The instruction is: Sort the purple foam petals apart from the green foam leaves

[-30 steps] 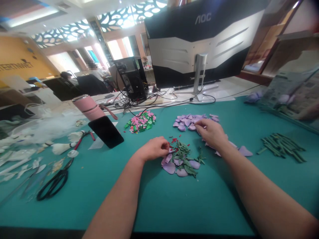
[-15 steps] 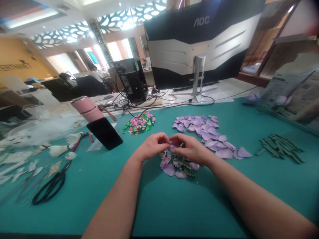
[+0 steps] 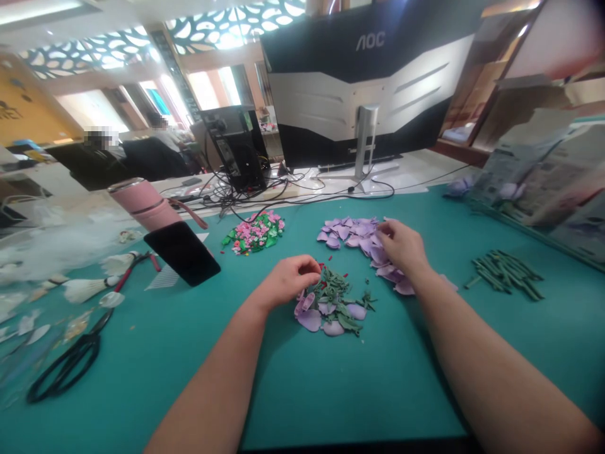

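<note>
My left hand (image 3: 293,279) is closed in a pinch at the upper left edge of a mixed pile. What its fingertips hold, if anything, is hidden. That pile has small green leaf-like pieces (image 3: 334,287), a few red bits and loose purple petals (image 3: 309,320). My right hand (image 3: 404,248) reaches over a larger heap of purple petals (image 3: 352,232). Its thumb and fingertips close on a petal at the heap's right side, and the hand covers part of the heap.
Pink and green small pieces (image 3: 258,232) lie at back left. Green stems (image 3: 505,274) are at right. A phone (image 3: 183,252) leans by a pink bottle (image 3: 144,205). Scissors (image 3: 70,362) and shuttlecocks (image 3: 89,289) lie left. A monitor (image 3: 368,94) and cables stand behind; people sit farther off.
My right hand has left the left hand and the mixed pile, moving right and away to the purple petal heap. The left hand stays by the mixed pile, whose green pieces now show.
</note>
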`<state>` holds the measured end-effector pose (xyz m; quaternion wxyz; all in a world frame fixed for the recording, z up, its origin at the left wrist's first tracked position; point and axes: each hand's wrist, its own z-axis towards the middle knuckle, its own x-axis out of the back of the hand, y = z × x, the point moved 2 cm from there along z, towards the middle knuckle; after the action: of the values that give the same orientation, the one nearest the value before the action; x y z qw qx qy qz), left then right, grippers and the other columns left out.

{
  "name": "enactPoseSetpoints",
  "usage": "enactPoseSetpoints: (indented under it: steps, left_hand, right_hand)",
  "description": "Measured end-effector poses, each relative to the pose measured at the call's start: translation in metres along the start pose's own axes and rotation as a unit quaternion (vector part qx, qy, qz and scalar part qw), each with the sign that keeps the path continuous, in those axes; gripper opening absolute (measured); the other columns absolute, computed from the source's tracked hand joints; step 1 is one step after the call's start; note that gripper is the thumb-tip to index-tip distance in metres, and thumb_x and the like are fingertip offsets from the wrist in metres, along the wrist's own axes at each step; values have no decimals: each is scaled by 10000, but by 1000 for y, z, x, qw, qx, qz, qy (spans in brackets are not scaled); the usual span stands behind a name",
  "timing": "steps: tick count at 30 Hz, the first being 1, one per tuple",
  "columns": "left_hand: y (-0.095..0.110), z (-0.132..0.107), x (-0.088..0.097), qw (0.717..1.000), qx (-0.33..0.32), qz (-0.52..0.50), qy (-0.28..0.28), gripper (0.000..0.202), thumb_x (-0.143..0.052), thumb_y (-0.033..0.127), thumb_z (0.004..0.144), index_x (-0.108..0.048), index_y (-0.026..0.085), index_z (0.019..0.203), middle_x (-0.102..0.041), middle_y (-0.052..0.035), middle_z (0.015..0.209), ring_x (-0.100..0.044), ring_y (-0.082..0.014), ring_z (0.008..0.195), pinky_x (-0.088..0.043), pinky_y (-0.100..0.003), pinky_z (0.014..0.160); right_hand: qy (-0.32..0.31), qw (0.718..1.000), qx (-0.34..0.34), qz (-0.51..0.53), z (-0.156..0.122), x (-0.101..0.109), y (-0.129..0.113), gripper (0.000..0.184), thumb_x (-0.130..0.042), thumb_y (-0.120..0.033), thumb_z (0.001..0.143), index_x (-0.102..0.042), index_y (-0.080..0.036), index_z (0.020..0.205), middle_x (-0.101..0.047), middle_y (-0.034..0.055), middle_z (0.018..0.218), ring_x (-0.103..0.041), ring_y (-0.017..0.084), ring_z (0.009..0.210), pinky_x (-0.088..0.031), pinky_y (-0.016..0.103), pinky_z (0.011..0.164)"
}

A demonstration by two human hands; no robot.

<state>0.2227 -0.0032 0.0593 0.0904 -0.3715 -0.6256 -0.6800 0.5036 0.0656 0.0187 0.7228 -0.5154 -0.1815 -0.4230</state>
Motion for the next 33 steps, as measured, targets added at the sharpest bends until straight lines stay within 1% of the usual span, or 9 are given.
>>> enactPoseSetpoints:
  steps: [3,5,7,9,14,17,19,24,33]
  left_hand:
    - [10,-2,-9,998,-49,15,-32,90,-625,239,825,-685,191,871,-673,-10,875,-605,-144,786,-462,-260,731]
    - [19,-3,-17,992,-107,37,-51,78,-630,223,833,-689,194,876,-672,-15,916,-612,-150,854,-460,-271,800]
    - [28,-5,-27,981,-163,82,-59,78,-631,231,851,-694,198,882,-668,-25,944,-603,-167,922,-440,-299,871]
    - [36,-8,-40,966,-194,163,-50,106,-631,283,870,-705,214,902,-661,-37,974,-581,-199,977,-411,-350,906]
    - [49,-16,-72,906,-208,368,-12,229,-607,429,872,-700,222,908,-623,-59,972,-529,-258,955,-373,-418,798]
    - [51,-17,-84,877,-202,437,-4,259,-614,439,854,-680,189,851,-605,-77,951,-509,-280,964,-364,-428,761]
    - [51,-16,-88,866,-195,460,-10,245,-609,416,856,-674,181,840,-600,-82,948,-504,-286,974,-360,-433,760]
    - [51,-15,-90,867,-172,467,-35,194,-550,336,887,-667,182,879,-606,-96,988,-506,-290,992,-365,-426,758]
    - [51,-10,-86,899,-108,410,-108,163,-577,322,795,-645,185,849,-622,-130,1025,-532,-309,975,-393,-428,766]
  right_hand:
    - [39,998,31,-25,1,2,2,287,-550,-189,776,-726,-170,1002,-703,137,1089,-596,305,1056,-424,451,951]
    - [46,998,43,-9,-1,3,-3,280,-550,-213,786,-729,-181,999,-695,133,1092,-588,309,1054,-423,458,952]
    - [41,998,52,13,-3,3,-11,255,-554,-236,796,-730,-193,975,-697,124,1046,-593,306,1019,-434,451,930]
    - [39,997,65,29,-6,3,-19,233,-552,-229,799,-727,-194,949,-696,118,1004,-594,300,1004,-433,442,927]
    - [44,994,85,53,-11,4,-32,202,-554,-216,811,-718,-207,928,-689,104,999,-595,289,1004,-435,426,926]
    - [52,992,101,64,-12,3,-34,191,-558,-222,818,-718,-210,924,-689,97,970,-599,284,978,-445,420,916]
    - [53,990,113,66,-12,2,-35,190,-553,-212,819,-714,-212,919,-695,93,954,-599,283,972,-445,420,920]
    - [51,988,128,75,-13,-1,-37,180,-545,-190,832,-702,-217,916,-703,85,978,-594,280,1002,-433,419,945]
    - [20,984,153,86,-19,-4,-49,170,-545,-163,850,-684,-214,934,-687,84,989,-591,257,999,-427,395,945]
